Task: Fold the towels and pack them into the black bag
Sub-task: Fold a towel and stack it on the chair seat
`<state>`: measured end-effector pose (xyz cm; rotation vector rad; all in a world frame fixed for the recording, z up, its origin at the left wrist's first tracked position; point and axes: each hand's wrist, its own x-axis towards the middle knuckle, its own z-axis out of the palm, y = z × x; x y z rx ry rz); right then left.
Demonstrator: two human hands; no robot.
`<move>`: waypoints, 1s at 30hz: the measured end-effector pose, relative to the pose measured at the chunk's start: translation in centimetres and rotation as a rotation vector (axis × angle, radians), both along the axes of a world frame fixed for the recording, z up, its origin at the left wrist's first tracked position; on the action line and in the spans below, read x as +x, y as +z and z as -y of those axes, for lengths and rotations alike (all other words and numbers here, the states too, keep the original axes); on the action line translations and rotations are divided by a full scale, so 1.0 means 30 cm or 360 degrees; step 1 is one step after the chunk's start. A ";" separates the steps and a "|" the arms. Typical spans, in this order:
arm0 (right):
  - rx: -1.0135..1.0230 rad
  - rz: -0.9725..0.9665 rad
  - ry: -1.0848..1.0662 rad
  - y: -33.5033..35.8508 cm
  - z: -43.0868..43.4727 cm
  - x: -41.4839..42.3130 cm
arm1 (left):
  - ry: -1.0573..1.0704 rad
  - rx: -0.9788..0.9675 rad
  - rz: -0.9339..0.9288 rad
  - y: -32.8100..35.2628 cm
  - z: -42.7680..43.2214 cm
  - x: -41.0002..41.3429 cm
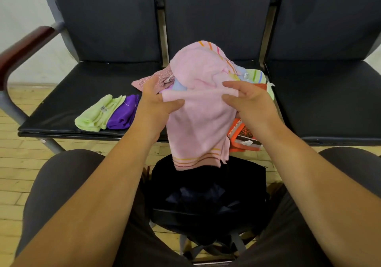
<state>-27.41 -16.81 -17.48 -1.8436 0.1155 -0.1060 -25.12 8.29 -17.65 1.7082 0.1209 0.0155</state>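
A pink towel (pixel 203 122) with coloured stripes hangs in front of me, folded over a horizontal edge. My left hand (pixel 156 103) pinches that edge at its left end and my right hand (pixel 249 101) pinches it at the right end. The towel's lower hem dangles over the open black bag (pixel 208 196), which stands on the floor between my knees. A folded light-green towel (pixel 97 114) and a folded purple towel (pixel 123 115) lie side by side on the left seat. Behind the pink towel sits a heap of unfolded towels (pixel 252 79), including an orange patterned one (pixel 243 136).
A row of black padded chairs (pixel 321 93) stands in front of me, with a dark wooden armrest (pixel 22 48) at the far left. The floor (pixel 16 163) is light wood. My knees flank the bag on both sides.
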 end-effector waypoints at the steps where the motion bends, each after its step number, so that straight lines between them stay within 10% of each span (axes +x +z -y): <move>1: -0.0057 0.0064 -0.0024 0.008 -0.003 -0.006 | -0.0057 0.0099 0.0094 0.005 -0.006 -0.003; 11: -0.0352 0.0407 -0.0245 0.027 -0.031 -0.011 | 0.0156 0.0878 0.0643 0.020 -0.010 -0.030; 23: 0.0310 0.0111 -0.0027 0.020 -0.008 0.026 | 0.0048 0.0256 0.0473 0.050 0.000 0.000; 30: -0.0567 0.0037 0.0100 0.008 -0.012 0.019 | 0.0088 0.0791 0.0445 0.027 -0.020 0.017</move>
